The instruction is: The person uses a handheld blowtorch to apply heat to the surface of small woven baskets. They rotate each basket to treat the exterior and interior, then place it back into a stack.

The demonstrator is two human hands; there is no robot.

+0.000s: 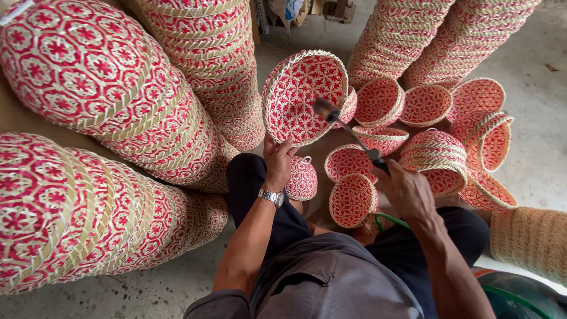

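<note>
Nearest the camera, the person sat low on the concrete floor (531, 77) with dark-trousered knees spread, which left room between them for work. The right hand (407, 192) was closed in a full fist round the handle of a spray wand (348, 130), its dark nozzle end lifted toward the open mouth of the basket, so that the tip faced the inner weave. The left hand (277, 162), a metal wristwatch (271, 196) on its wrist, had its fingers curled over the lower rim of a round red-and-natural woven basket (304, 94), holding it up on edge and tilted with the hollow turned toward the wand, apparently to keep the inside exposed and steady. Just below that hand lay a small woven lid (302, 179), and between the knees a cluster of smaller baskets (352, 199) sat or leaned with their openings upward or sideways, within easy reach. Farther out, tall nested stacks of baskets (201, 59) leaned inward on both sides and behind, nested to save floor space around the seat.
</note>
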